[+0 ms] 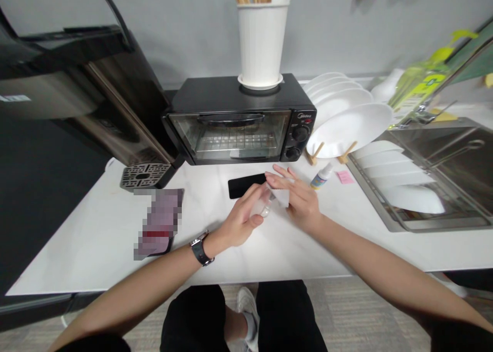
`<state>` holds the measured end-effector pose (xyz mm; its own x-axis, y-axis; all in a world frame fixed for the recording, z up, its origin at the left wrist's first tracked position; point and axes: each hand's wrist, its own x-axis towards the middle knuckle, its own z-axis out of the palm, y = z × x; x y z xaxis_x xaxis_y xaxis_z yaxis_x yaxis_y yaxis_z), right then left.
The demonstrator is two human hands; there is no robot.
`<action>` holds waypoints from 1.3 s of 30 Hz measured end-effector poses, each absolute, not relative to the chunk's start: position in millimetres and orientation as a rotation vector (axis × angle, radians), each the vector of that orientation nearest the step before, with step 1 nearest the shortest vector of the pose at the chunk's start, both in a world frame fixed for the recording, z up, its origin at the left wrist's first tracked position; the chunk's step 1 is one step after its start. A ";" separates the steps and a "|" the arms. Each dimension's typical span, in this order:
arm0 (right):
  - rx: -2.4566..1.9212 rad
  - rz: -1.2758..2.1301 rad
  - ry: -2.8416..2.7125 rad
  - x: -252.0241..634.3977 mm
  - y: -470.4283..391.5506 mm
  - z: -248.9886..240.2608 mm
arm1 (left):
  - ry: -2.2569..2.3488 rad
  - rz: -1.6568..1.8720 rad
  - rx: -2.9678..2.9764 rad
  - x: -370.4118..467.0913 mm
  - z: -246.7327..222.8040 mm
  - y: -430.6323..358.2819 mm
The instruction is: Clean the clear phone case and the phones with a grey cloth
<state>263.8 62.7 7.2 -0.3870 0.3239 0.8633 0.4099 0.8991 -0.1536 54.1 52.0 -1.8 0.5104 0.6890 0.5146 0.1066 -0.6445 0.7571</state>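
Over the white counter, my left hand [241, 219] is closed around a small clear, see-through object [265, 211], whose kind I cannot make out. My right hand [302, 200] meets it from the other side, pressing a thin white sheet [283, 197], like a tissue or wipe, against the clear object. Some of its fingers stretch out past the sheet. Just behind both hands lies a black phone [243, 185], partly covered by the fingers. A small spray bottle [320, 178] with a blue and yellow label stands to the right of my right hand.
A black toaster oven [239, 97] stands behind, bearing a white utensil pot [263, 43]. White plates [350, 126] lean in a rack beside the sink [400, 223]. A pink note [345, 177] lies near it. Left are a drink machine [115, 100] and a blurred-out flat item [159, 221].
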 end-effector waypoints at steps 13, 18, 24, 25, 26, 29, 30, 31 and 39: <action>-0.468 -0.058 -2.068 270.5 70.0 6.3 | 0.648 1.102 2.038 50.1 -4.9 52.9; -0.439 -0.038 -2.057 271.5 69.3 6.9 | 0.638 1.051 2.012 52.4 1.9 51.8; -0.892 0.116 -1.838 277.6 88.7 -1.2 | 0.668 0.745 2.051 53.1 1.0 48.9; -0.933 0.144 -1.822 277.0 89.8 -2.5 | 0.667 0.710 2.066 52.9 0.1 48.4; -0.962 0.166 -1.808 276.1 90.2 -3.7 | 0.668 0.681 2.069 52.7 -0.9 48.1; -1.022 0.220 -1.758 273.5 90.3 -6.1 | 0.665 0.620 2.050 52.7 -2.7 48.3; -1.042 0.238 -1.743 273.2 90.7 -6.8 | 0.664 0.626 2.030 52.9 -2.8 48.3; -1.063 0.254 -1.728 273.1 91.6 -7.5 | 0.666 0.653 1.995 53.2 -2.5 48.3; -1.143 0.409 -1.656 274.4 101.0 -14.6 | 0.662 0.942 1.638 57.0 0.8 43.6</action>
<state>274.4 101.0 -14.6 -0.0105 0.8335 0.5524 0.4809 0.4885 -0.7280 57.0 43.6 0.8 0.5310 0.8112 0.2451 -0.0436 -0.2627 0.9639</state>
